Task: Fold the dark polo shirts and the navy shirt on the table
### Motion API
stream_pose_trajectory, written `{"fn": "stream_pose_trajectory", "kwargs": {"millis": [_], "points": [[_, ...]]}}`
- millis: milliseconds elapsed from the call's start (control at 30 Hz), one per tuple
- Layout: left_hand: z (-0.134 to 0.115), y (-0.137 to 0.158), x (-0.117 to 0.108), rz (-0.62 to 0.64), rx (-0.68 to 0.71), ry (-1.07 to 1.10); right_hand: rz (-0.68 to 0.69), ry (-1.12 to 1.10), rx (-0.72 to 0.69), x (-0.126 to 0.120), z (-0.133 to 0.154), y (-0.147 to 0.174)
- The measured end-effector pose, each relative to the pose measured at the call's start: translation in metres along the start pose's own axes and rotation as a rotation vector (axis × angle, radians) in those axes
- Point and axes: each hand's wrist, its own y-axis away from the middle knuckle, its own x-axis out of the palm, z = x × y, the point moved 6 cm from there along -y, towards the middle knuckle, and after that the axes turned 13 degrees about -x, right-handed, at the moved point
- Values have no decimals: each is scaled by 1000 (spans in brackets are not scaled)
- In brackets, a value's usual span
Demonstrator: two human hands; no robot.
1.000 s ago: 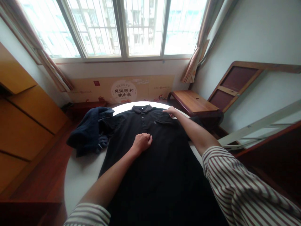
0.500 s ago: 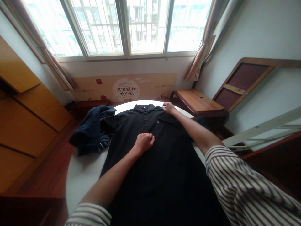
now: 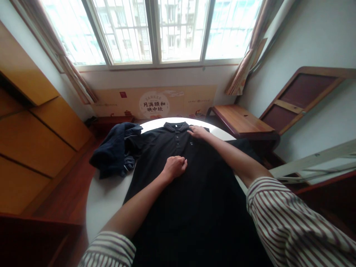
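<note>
A black polo shirt [image 3: 178, 207] lies spread front side up, its collar [image 3: 176, 126] at the far end and a small light mark on the chest. On the middle of its chest rests my left hand [image 3: 174, 166], its fingers curled closed; what they hold, if anything, is hidden. My right hand [image 3: 197, 131] lies on the shirt's shoulder beside the collar, fingers stretched out over the cloth. Left of the shirt is a bunched dark blue garment [image 3: 109, 152], touching its sleeve.
Under the clothes is a round white table [image 3: 102, 200]. A wooden bench [image 3: 241, 118] stands beyond it to the right, and yellow-brown cabinets [image 3: 33, 148] line the left. Behind are a printed banner [image 3: 191, 100] and a barred window [image 3: 180, 29].
My right hand has moved from the shoulder's outer edge inward toward the collar, its fingers now extended. A raised fold near the chest mark has flattened. My left hand stays at mid-chest.
</note>
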Motion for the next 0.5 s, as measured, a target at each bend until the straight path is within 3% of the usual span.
{"fn": "stream_pose_trajectory", "kwargs": {"millis": [100, 167, 233, 367, 433, 500], "points": [[3, -3, -6, -22, -68, 47, -19, 4, -126, -11, 48, 15], [19, -8, -21, -75, -195, 86, -40, -3, -196, -12, 83, 39], [51, -13, -48, -162, -386, 96, -68, -16, -257, -9, 117, 71], [144, -8, -110, -323, -827, 8, -63, -104, -331, 16, 169, 141], [180, -6, -129, -332, -885, -16, -37, -171, -349, 30, 186, 166], [198, -11, -132, -254, -770, 1, -33, -197, -358, 40, 195, 181]]}}
